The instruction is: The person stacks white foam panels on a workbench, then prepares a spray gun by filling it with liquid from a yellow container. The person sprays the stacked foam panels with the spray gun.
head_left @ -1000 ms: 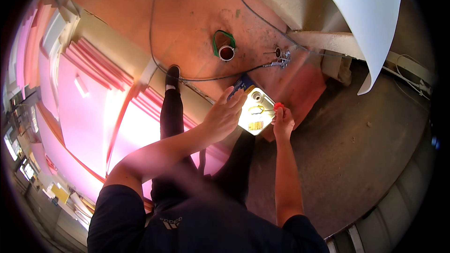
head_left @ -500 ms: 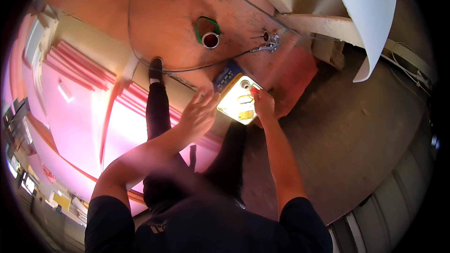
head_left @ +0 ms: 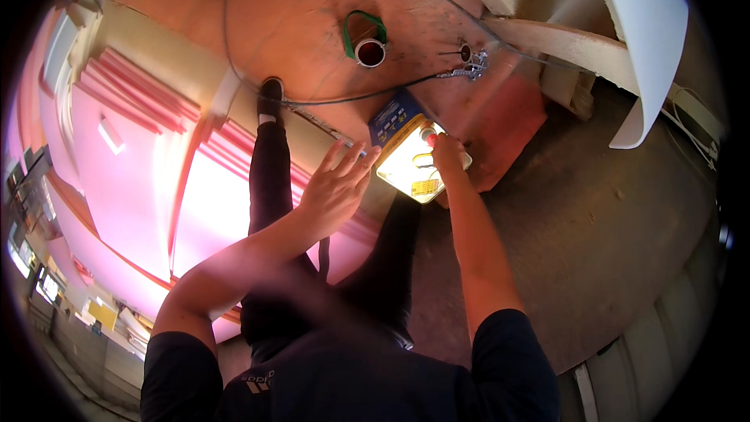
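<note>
- Plainly, the can (head_left: 406,174) was a boxy metal-looking one, its pale top glaring with light and facing the camera, its blue printed side (head_left: 394,119) showing at the upper left.
- On that top were a round neck (head_left: 426,132), a yellow loop handle (head_left: 423,160) and a small orange-yellow label (head_left: 426,187).
- It stood between the two hands, just above the person's right leg.
- At the neck, the right hand (head_left: 448,158) pinched a small red cap (head_left: 432,141) between thumb and finger; whether the cap was seated, I could not tell.
- Just left of the can, the left hand (head_left: 337,191) was spread, its fingertips close to the edge; I could not tell if they touched.
- One second earlier, the red cap had been out at the can's right edge and the left hand had overlapped its left edge; the cap had since come to the neck.
- Farther off, a cup of dark liquid (head_left: 369,52) stood on the orange-brown surface (head_left: 305,23), left of a metal spray gun (head_left: 471,70).
</note>
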A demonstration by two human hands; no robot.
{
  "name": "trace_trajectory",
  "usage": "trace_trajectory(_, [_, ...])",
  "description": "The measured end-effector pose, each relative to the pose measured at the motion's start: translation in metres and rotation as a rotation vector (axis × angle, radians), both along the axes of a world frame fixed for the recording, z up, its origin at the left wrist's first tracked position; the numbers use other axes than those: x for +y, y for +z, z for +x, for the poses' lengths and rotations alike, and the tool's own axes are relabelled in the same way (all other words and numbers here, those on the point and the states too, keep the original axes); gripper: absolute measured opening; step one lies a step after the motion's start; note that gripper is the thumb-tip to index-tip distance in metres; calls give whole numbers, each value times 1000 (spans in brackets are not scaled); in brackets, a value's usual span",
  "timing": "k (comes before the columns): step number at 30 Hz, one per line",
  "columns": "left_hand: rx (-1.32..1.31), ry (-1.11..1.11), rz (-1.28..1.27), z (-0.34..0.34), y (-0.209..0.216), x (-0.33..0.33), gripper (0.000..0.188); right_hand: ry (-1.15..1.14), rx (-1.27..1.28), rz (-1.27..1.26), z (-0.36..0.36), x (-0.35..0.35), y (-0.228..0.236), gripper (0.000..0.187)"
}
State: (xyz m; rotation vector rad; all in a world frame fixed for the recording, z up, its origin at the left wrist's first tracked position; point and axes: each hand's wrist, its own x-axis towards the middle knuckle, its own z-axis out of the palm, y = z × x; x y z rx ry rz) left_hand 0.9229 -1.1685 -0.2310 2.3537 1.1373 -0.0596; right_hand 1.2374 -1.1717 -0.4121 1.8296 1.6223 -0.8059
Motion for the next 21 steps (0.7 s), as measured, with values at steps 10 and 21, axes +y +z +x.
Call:
trace_trajectory(10, [-12,-29,-19,5,1,7,37,-278,53,-61,8,-3,-10,32])
trace_trajectory(21, [20,-21,-50,17,-1,7,35,-2427,762,224,-10,-39,-57,32])
